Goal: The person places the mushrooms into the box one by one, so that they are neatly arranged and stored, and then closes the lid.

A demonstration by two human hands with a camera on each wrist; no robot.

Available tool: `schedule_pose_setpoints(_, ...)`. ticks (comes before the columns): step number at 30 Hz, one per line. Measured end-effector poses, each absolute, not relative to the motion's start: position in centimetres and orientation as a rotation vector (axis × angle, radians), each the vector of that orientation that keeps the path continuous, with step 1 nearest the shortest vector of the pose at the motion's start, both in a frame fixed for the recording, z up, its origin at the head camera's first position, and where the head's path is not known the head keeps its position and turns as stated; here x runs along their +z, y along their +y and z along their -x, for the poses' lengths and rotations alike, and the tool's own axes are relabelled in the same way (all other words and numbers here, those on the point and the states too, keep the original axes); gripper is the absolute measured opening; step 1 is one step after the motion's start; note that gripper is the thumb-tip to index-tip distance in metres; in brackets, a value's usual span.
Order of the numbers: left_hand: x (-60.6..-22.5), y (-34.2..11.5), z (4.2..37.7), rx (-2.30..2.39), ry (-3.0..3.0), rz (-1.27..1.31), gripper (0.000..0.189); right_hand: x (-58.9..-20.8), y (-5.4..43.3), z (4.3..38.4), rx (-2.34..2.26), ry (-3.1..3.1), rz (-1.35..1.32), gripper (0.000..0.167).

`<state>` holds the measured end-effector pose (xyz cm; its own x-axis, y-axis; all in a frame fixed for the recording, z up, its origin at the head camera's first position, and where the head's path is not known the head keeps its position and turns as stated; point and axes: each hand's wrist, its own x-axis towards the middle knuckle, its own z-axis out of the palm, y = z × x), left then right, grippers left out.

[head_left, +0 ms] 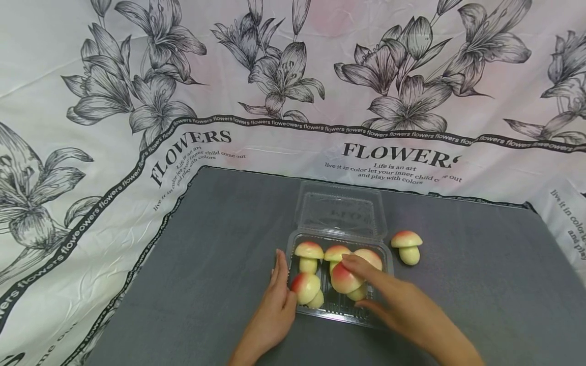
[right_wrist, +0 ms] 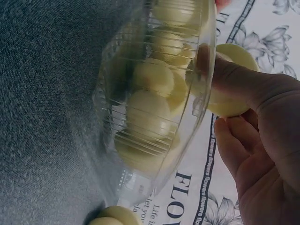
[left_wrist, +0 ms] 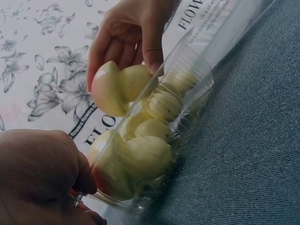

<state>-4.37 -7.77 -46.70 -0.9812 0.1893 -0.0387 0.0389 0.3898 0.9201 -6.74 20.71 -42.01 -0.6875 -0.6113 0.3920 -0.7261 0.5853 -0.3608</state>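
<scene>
My right hand (head_left: pixel 398 295) pinches a mushroom-shaped piece (head_left: pixel 345 278) with a red-tinged, pale yellow cap between thumb and fingers. It is above the near right part of a clear plastic clamshell box (head_left: pixel 329 311); in the left wrist view this mushroom (left_wrist: pixel 107 89) shows over the rim, cap toward the left. Several like mushrooms lie inside, among them one at the back left (head_left: pixel 309 254) and one at the front left (head_left: pixel 305 288). My left hand (head_left: pixel 274 310) holds the box's left edge, its thumb and fingers at the rim in the left wrist view.
The box's lid (head_left: pixel 341 208) lies folded back on the dark grey table (head_left: pixel 220 244). Another mushroom (head_left: pixel 407 247) rests on the table just right of the box. A white flower-print cloth (head_left: pixel 284 142) rises behind the table and along its left side.
</scene>
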Motion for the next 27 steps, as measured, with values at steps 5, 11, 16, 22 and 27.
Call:
schedule_pose_setpoints(5, -46.7, -7.8, 4.4, 1.649, 2.519, -0.221, 0.077, -42.4, 20.4, 7.0, 0.718, -2.549, -1.161, 0.102)
schedule_pose_setpoints(11, -46.7, -7.7, 4.4, 1.658, 2.525, -0.241, 0.077, -42.9, 20.1, 7.2, 0.713, -2.543, -1.193, 0.101)
schedule_pose_setpoints(16, -46.7, -7.8, 4.4, 1.658, 2.522, -0.245, 0.077, -43.2, 19.9, 7.3, 0.665, -2.517, -1.204, 0.103)
schedule_pose_setpoints(22, -46.7, -7.8, 4.4, 1.655, 2.516, -0.247, 0.078, -43.5, 19.9, 7.2, 0.6, -2.534, -1.234, 0.106)
schedule_pose_setpoints(27, -46.8, -7.8, 4.4, 1.64, 2.519, -0.23, 0.077, -43.7, 19.6, 7.2, 0.599, -2.538, -1.23, 0.103)
